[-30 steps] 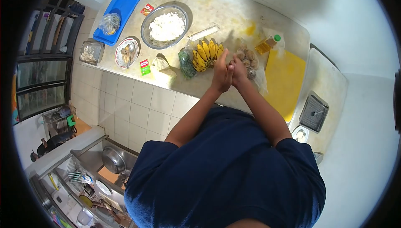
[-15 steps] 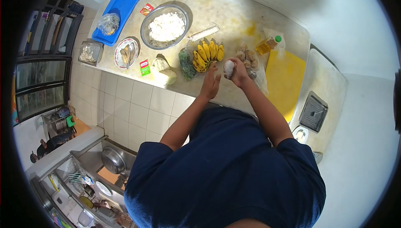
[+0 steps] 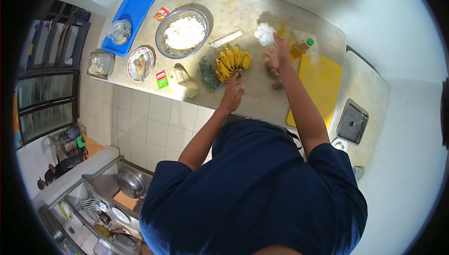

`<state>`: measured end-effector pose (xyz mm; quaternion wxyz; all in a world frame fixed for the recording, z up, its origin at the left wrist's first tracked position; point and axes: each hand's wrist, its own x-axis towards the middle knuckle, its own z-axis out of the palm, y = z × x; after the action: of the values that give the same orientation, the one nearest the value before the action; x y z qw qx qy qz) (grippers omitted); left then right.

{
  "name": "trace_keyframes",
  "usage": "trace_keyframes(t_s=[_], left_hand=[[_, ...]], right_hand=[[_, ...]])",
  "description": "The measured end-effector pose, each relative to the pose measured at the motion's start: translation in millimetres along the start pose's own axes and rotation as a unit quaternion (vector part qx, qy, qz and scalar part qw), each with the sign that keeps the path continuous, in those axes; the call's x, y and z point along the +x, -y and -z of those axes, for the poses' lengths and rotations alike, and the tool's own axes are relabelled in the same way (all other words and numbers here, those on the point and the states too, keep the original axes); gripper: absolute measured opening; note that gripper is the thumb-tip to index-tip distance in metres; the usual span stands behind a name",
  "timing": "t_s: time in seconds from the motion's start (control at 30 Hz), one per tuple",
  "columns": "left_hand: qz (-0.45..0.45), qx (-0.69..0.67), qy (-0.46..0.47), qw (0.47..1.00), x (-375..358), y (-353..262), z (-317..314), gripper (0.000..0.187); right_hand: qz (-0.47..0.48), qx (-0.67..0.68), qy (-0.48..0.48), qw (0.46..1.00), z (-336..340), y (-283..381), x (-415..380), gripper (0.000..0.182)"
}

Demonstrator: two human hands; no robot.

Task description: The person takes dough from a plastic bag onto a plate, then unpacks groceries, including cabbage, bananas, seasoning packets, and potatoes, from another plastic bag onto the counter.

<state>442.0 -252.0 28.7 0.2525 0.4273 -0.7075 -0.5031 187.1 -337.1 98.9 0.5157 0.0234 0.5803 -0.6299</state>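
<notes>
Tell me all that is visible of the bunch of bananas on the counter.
The bunch of bananas is small, its short yellow fruits fanned out, some with dark tips. It lies flat on the pale counter, beside a bag of dark greens that seems to touch it. The left hand hovers just below it, apparently not touching.

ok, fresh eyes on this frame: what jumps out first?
The bunch of yellow bananas at the middle of the counter, with the left hand open just in front of it. Next, the right hand reaching to the far side, at a crumpled clear plastic bag. Then the metal bowl of white food and the blue tray at the left end, and the yellow cutting board on the right.
</notes>
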Motion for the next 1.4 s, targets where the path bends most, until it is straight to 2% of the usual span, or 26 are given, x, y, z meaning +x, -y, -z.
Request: trace_keyframes(t_s=[0.1, 0.3, 0.5, 0.6, 0.7, 0.8, 0.9, 1.0, 1.1, 1.2, 1.3, 1.4], left_hand=[[-0.005, 0.008, 0.006, 1.000, 3.2, 0.2, -2.1, 0.061], [-0.003, -0.004, 0.010, 1.000, 5.7, 4.7, -1.6, 0.063], [-0.021, 0.017, 0.025, 0.999, 11.2, 13.4, -1.9, 0.063], [-0.022, 0.009, 0.042, 0.999, 17.5, 7.4, -2.2, 0.063], [-0.016, 0.008, 0.082, 0.997, 23.5, 1.3, -3.6, 0.064], [-0.012, 0.019, 0.123, 0.992, 29.1, -2.2, -7.0, 0.063], [-0.014, 0.029, 0.160, 0.987, 33.3, -5.5, -12.0, 0.061], [-0.012, 0.030, 0.195, 0.980, 36.3, -10.9, -15.6, 0.058], [-0.022, 0.037, 0.221, 0.974, 38.1, -15.2, -15.5, 0.055], [-0.022, 0.032, 0.233, 0.972, 38.0, -15.9, -15.7, 0.053], [-0.020, 0.030, 0.244, 0.969, 36.6, -19.4, -14.0, 0.052], [-0.023, 0.032, 0.248, 0.968, 36.3, -22.1, -12.2, 0.051]], right_hand=[[-0.042, -0.070, -0.027, 0.996, 2.1, -3.8, -3.6, 0.095], [-0.054, -0.095, 0.055, 0.992, 32.9, -35.6, -6.7, 0.078], [-0.047, -0.100, 0.050, 0.993, 53.7, -41.4, -17.5, 0.070], [-0.027, -0.073, 0.091, 0.993, 65.7, -33.3, -26.9, 0.062], [0.009, -0.074, 0.088, 0.993, 73.0, -24.3, -32.9, 0.056], [0.070, -0.072, 0.080, 0.992, 83.1, -13.5, -41.0, 0.046], [0.126, -0.135, 0.023, 0.982, 98.1, -9.3, -48.8, 0.032], [0.291, -0.338, -0.032, 0.895, 125.8, -26.9, -47.4, 0.024], [0.294, -0.455, -0.071, 0.838, 144.6, -41.0, -59.3, 0.027], [0.351, -0.523, -0.034, 0.776, 155.3, -55.9, -71.4, 0.034], [0.336, -0.557, -0.046, 0.758, 159.9, -66.3, -75.4, 0.031], [0.306, -0.510, -0.057, 0.802, 160.5, -69.9, -74.5, 0.022]])
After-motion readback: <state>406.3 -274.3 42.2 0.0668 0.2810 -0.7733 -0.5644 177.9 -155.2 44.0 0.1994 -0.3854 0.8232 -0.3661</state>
